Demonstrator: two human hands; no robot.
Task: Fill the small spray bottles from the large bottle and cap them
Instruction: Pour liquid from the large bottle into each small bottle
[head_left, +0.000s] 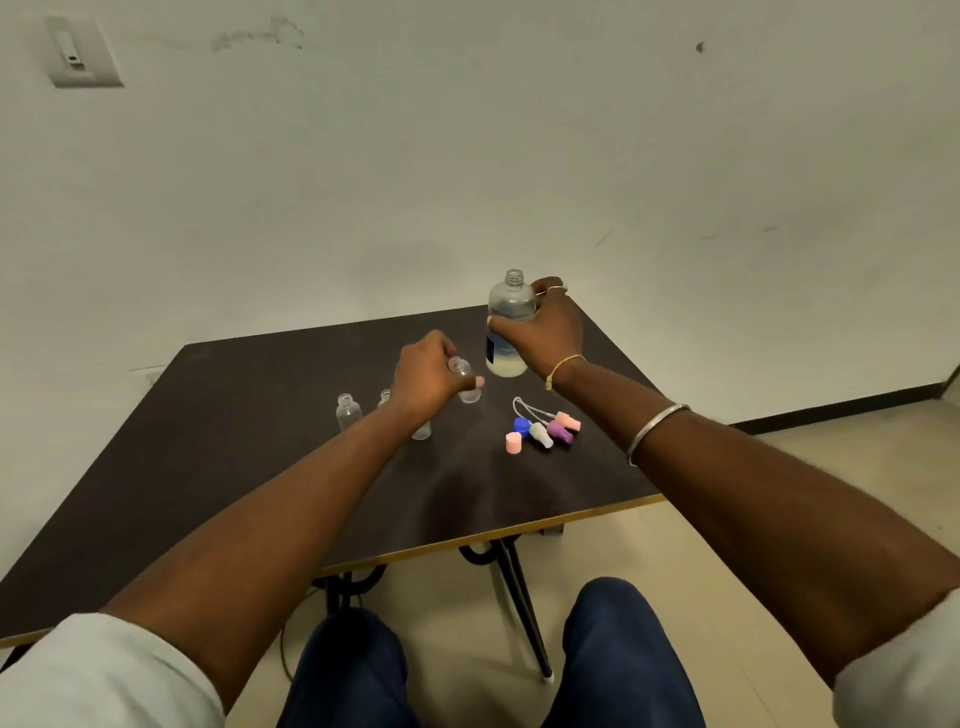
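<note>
Here, right hand (545, 332) wraps the large bottle (510, 322) mid-body; it stands uncapped at the table's (234, 441) far side, liquid low. Probably light, smooth plastic; a grip round the waist suits pouring. Left hand (426, 379) closes on one small bottle (464, 381), tilted, likely featherlight and easily tipped. Small bottles: four visible, two partly hidden by the arm. Spray caps (543, 428): about five, clustered nearby.

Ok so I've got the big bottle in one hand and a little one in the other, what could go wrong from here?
The small bottle in the left hand has a narrow neck, so pouring from the uncapped large bottle in the right hand may spill. The left forearm hangs over two other small bottles and could knock them. A spill may wet the loose spray caps.
</note>
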